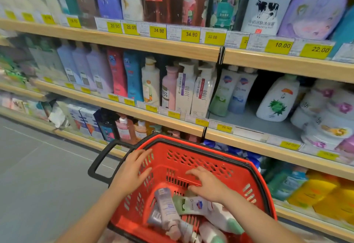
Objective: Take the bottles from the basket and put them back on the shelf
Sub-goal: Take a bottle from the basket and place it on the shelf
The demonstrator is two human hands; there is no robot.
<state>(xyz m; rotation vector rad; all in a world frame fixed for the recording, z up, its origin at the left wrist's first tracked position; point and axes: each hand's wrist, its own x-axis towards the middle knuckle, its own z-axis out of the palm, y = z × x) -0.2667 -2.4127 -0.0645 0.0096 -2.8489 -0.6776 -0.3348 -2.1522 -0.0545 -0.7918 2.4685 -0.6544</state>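
Note:
A red plastic basket (pixel 193 158) with a black handle (pixel 99 164) stands in front of the shelves. Several bottles lie in its bottom: a lilac bottle (pixel 167 206), a white and green bottle (pixel 193 204) and more pale ones (pixel 210 231) below them. My left hand (pixel 132 168) rests on the basket's left rim, fingers spread, holding nothing. My right hand (pixel 206 183) is inside the basket, palm down, fingers apart, just above the neck end of the white and green bottle. I cannot tell if it touches the bottle.
Wooden-edged shelves (pixel 153 45) full of body wash and shampoo bottles rise behind the basket, with yellow price tags. On the middle shelf there is a gap (pixel 251 116) between a blue-white bottle and a white bottle with a green leaf. Grey floor lies to the left.

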